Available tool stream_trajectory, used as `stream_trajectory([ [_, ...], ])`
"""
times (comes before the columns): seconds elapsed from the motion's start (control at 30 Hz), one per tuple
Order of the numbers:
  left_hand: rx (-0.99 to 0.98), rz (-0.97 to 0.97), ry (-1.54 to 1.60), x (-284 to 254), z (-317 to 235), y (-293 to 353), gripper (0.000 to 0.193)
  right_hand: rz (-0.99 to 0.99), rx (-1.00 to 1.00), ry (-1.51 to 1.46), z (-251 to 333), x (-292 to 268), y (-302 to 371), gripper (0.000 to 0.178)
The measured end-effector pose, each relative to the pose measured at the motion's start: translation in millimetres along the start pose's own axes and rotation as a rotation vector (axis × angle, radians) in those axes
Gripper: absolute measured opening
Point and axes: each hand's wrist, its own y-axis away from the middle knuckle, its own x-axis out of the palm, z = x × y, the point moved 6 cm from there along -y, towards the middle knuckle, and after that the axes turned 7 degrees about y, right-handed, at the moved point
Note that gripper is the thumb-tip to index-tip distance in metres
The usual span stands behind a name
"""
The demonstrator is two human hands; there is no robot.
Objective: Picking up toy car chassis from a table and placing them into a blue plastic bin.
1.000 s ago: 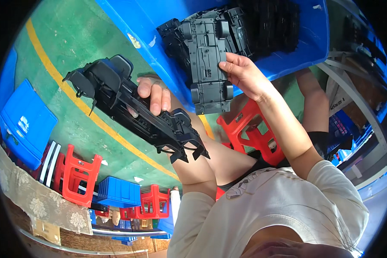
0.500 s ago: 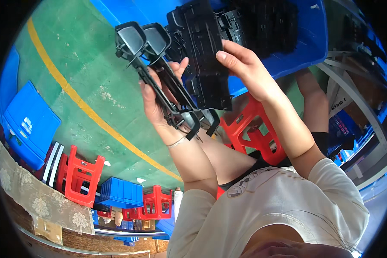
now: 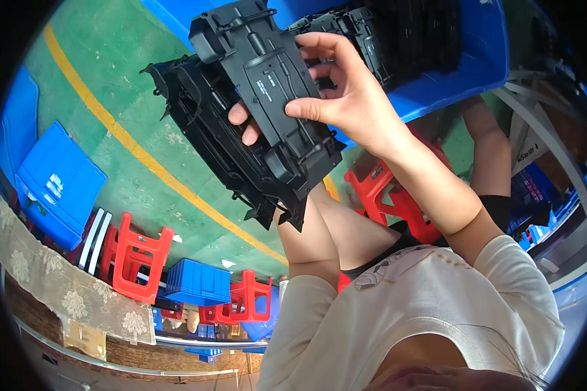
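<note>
My right hand (image 3: pixel 355 104) grips a black moulded plastic chassis plate (image 3: pixel 264 72) by its right edge. The thumb lies on its face and the fingers curl behind the edge. Small white print and raised ribs show on the plate. Behind and to its left, similar black chassis plates (image 3: pixel 192 114) are stacked together. My left hand (image 3: pixel 243 124) holds these plates from beneath. Only its fingertips show, between them and the front plate; the rest is hidden. The front plate overlaps the stack at a slight angle. Both lie left of a blue bin (image 3: pixel 476 72).
More black plastic parts (image 3: pixel 365 42) fill the blue bin. A red stool (image 3: pixel 372 189) stands below it, beside my legs. To the left are another red stool (image 3: pixel 137 257), blue crates (image 3: pixel 199 280) and a yellow line (image 3: pixel 137 153) on the green floor.
The right-hand plate has swung left across the left-hand plates, and its printed face now shows. The left-hand plates have turned from edge-on, and the left hand is now mostly covered.
</note>
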Motion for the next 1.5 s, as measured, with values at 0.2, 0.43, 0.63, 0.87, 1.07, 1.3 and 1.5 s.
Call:
stream_trajectory([
  [0.2,0.477,-0.116,-0.203,-5,-10,18,0.025,0.126,0.179,-0.396,-10,-5,-1,0.041],
  [0.43,0.123,-0.335,-0.2,13,-24,33,0.024,0.166,0.194,-0.443,-9,-11,3,0.027],
  [0.63,0.048,-0.499,-0.327,10,-24,31,0.025,0.155,0.226,-0.39,-12,-15,5,0.026],
  [0.87,-0.031,-0.692,-0.485,12,-25,35,0.025,0.143,0.23,-0.356,-6,-17,4,0.019],
  [1.07,0.093,-1.007,-1.762,68,-37,26,0.03,-0.013,0.071,-0.168,-14,-38,-3,0.018],
  [1.3,-0.028,-1.445,-2.211,50,-30,27,0.048,-0.093,0.013,0.334,-15,-49,-2,0.025],
  [1.5,-0.342,-1.338,-2.673,23,-21,25,0.051,0.202,0.003,0.385,-22,-37,-13,0.089],
])
